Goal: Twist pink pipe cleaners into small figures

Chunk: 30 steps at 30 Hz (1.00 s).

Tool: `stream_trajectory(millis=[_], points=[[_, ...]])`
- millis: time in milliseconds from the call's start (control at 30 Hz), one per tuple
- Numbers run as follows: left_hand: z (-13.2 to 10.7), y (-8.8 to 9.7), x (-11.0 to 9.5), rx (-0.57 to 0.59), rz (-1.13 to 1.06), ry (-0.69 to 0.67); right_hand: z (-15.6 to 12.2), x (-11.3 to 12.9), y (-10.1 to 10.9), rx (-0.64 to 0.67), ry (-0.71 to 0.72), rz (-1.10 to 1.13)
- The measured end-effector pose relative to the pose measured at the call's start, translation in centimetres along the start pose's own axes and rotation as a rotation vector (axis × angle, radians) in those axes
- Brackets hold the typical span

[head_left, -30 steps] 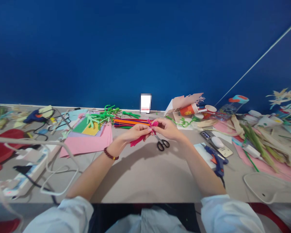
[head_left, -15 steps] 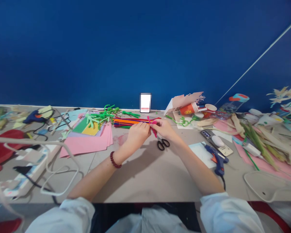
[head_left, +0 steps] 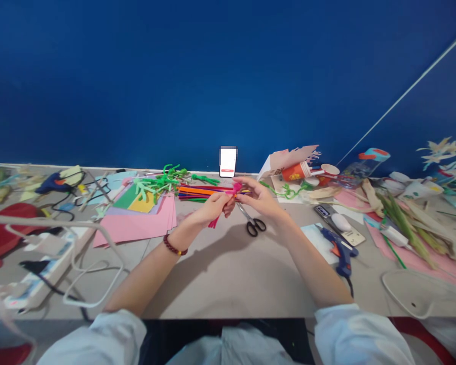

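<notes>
My left hand (head_left: 217, 207) is closed around a bundle of pink pipe cleaners (head_left: 213, 222), whose straight ends stick out below the fist. Above it, their bunched top (head_left: 236, 188) shows as a pink knot or loops. My right hand (head_left: 260, 197) reaches in from the other side, thumb and forefinger around this pink top; the exact contact is too small to make out. Just below the hands lie scissors (head_left: 256, 226) with black handles. Behind the hands are loose pipe cleaners (head_left: 197, 191) in orange, red, purple and green, partly hidden by my fingers.
A phone (head_left: 228, 162) stands against the blue wall. Left are green fuzzy shapes (head_left: 167, 177), pink paper (head_left: 137, 225) and a power strip (head_left: 45, 274) with cables. On the right are a glue gun (head_left: 340, 248), another phone (head_left: 325, 212), paper cups (head_left: 296, 171) and dried husks (head_left: 406, 218).
My left hand has turned, and the pink ends now point down below it. My right fingers have spread and moved slightly up around the pink top. More of the scissors shows.
</notes>
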<state>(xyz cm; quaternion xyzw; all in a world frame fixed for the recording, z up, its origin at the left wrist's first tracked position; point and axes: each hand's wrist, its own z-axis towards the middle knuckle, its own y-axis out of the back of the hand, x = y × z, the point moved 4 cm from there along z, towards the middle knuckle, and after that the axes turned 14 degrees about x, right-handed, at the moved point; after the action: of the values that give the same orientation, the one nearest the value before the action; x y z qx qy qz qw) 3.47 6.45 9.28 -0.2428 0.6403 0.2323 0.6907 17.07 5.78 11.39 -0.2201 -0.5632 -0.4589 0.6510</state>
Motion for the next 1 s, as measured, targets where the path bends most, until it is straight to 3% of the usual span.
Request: stream_trajectory(millis=[233,433,767,900,1000], points=[[0.0,-1.6,0.1,0.206,-0.389,0.116,-0.1,0.4,0.2,0.026,-0.015,-0.138],[-0.3,-0.9,0.3,0.189,-0.260,0.125,-0.3,0.3,0.2,0.061,-0.163,-0.126],[-0.6,-0.5,0.3,0.276,-0.298,0.142,-0.6,0.9,0.1,0.172,-0.211,-0.061],[-0.6,-0.7,0.5,0.264,-0.290,0.125,-0.7,0.7,0.2,0.185,-0.218,-0.050],[-0.5,-0.6,0.7,0.209,-0.152,0.091,-0.8,0.4,0.3,0.152,-0.219,-0.069]])
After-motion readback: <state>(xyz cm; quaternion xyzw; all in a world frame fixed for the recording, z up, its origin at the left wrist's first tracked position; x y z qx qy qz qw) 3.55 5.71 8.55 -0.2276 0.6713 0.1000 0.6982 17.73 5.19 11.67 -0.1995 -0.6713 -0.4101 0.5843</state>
